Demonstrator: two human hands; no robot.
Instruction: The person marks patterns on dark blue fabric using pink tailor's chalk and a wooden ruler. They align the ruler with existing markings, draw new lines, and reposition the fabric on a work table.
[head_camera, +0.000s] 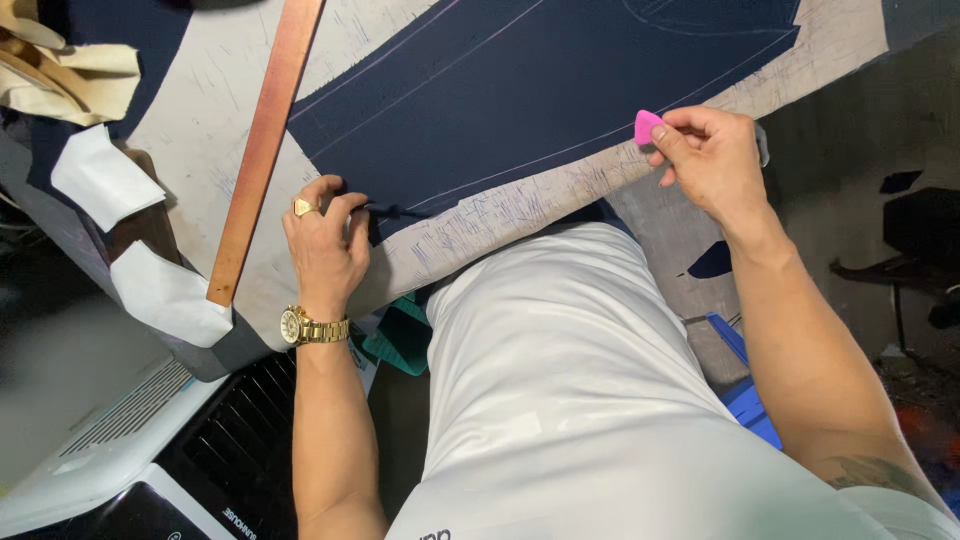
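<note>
A dark navy cloth (520, 90) lies flat on a pale, scratched worktable (200, 130), with thin chalk lines drawn across it. My left hand (325, 245), wearing a gold ring and a gold watch, pinches the cloth's near corner at the table's front edge. My right hand (705, 155) holds a small pink piece of tailor's chalk (646, 124) between thumb and fingers, its tip at the cloth's near edge on the right.
A long brown wooden ruler (262, 140) lies on the table left of the cloth. White paper pieces (100, 175) and beige paper patterns (60, 70) sit at the left edge. A white appliance (110, 440) stands below left; blue items (745, 390) lie on the floor at right.
</note>
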